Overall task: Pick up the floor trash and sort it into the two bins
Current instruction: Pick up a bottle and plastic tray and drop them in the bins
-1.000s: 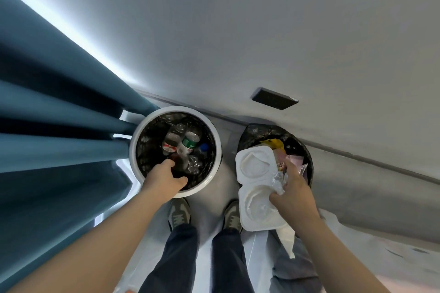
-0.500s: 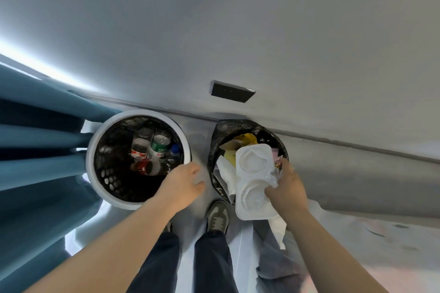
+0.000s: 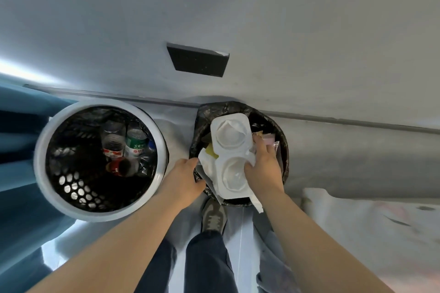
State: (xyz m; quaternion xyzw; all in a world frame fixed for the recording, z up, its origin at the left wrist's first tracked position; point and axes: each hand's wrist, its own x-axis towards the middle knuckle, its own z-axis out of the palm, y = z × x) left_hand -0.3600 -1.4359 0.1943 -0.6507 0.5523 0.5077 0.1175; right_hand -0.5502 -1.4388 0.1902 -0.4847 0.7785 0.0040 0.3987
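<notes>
Right hand: was clamped on the right edge of a white two-cup tray, fingers curled over it. The tray was held across the mouth of the black-lined bin, over a paper napkin, a yellow wrapper and a pink wrapper.

Left hand: was set apart from the right, against the near-left rim of that bin; whether the rim was gripped could not be told.

White-rimmed bin: was placed just left, with plastic bottles and a red can inside.
</notes>
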